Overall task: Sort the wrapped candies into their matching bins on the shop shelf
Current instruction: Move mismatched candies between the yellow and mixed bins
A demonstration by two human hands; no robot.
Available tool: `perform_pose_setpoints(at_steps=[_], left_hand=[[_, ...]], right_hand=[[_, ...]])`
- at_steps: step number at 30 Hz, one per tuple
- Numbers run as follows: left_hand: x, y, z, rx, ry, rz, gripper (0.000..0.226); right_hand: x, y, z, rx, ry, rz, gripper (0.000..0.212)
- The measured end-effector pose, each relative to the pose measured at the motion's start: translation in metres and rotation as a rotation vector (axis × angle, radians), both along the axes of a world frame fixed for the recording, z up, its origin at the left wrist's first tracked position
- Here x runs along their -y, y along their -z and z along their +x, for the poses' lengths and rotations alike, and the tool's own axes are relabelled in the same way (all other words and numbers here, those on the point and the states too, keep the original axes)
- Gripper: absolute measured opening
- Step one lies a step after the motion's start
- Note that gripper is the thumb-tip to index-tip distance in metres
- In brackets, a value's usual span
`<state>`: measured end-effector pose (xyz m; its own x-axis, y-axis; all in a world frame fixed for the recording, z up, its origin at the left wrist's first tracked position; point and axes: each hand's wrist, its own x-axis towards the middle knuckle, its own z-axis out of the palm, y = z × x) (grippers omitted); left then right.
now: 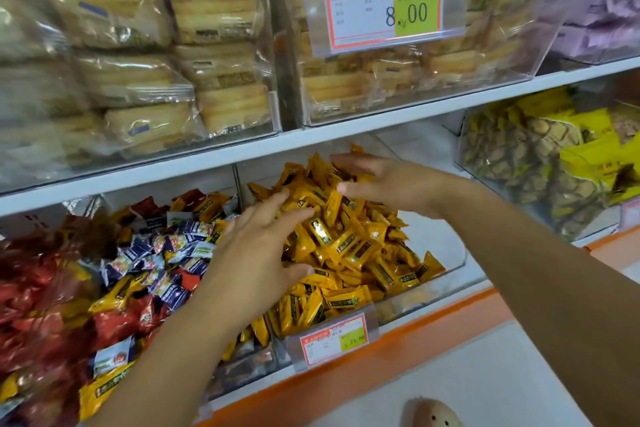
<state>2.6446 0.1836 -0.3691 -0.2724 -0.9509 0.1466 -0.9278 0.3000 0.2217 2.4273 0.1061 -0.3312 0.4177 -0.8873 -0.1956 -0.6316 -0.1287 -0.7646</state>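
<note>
Overhead, the white shop shelf (398, 121) carried clear boxes stacked with wrapped biscuit packs (138, 62), one fronted by a large price card (384, 3) reading 8.00. Below it, at the left, lay a mixed heap (145, 263) of red, blue-and-white and yellow wrapped candies. Just beside that heap, past a thin divider, stood the clear middle bin (429, 232), piled with yellow candies (349, 243). Further right stood a bin of yellow snack bags (540, 156).

The left grip (256, 246) was released, its fingers spread flat and pressing on the near left side of the yellow pile. The right grip (377, 180) was also released, fingers stretched out over the top of the same pile and grasping nothing. A small price card (334, 338) hung on the middle bin's front.
</note>
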Motion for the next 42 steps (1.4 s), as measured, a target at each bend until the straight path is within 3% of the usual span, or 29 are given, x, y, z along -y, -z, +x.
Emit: perform_pose_setpoints(at_steps=[3,4,7,9,11,13,16,19,21,25,31,34,39,42], left_hand=[[0.001,-0.003,-0.006,0.168,0.105,0.1,0.085],[0.003,-0.002,-0.012,0.226,0.141,0.138,0.087],[0.017,0.004,-0.033,0.359,0.225,0.299,0.09],[0.028,0.006,-0.043,0.44,0.233,0.41,0.093],[0.037,0.006,-0.049,0.501,0.206,0.49,0.099],[0.046,0.005,-0.051,0.531,0.183,0.512,0.108],[0.057,0.004,-0.05,0.551,0.167,0.44,0.114],[0.064,0.007,-0.042,0.534,0.188,0.356,0.109],[0.065,0.011,-0.042,0.484,0.224,0.308,0.1],[0.075,0.014,-0.041,0.327,0.231,0.245,0.079],[0.095,-0.006,-0.026,-0.041,0.206,0.228,0.066],[0.101,-0.018,-0.02,-0.067,0.195,0.127,0.071],[0.106,-0.024,-0.006,-0.031,0.162,0.121,0.076],[0.102,-0.022,-0.001,0.054,0.12,0.117,0.085]], right_hand=[[-0.003,-0.01,-0.02,-0.512,-0.057,0.09,0.067],[-0.005,-0.004,-0.022,-0.603,-0.068,0.172,0.078],[-0.013,0.024,-0.012,-0.638,-0.093,0.337,0.12],[-0.013,0.042,-0.001,-0.688,-0.114,0.294,0.129],[-0.01,0.053,0.004,-0.735,-0.119,0.211,0.126],[-0.007,0.063,0.0,-0.665,-0.06,0.162,0.117],[-0.004,0.075,-0.013,-0.391,0.077,0.174,0.113],[-0.004,0.082,-0.013,-0.246,0.086,0.267,0.116],[-0.006,0.082,-0.01,-0.18,0.104,0.282,0.098],[-0.006,0.082,-0.012,0.04,0.227,0.314,0.086],[0.003,0.056,-0.015,0.414,0.29,0.388,0.065],[0.014,0.036,-0.012,0.433,0.289,0.381,0.061],[0.028,0.014,0.005,0.352,0.304,0.305,0.056],[0.033,0.011,0.01,0.386,0.223,0.348,0.066]])
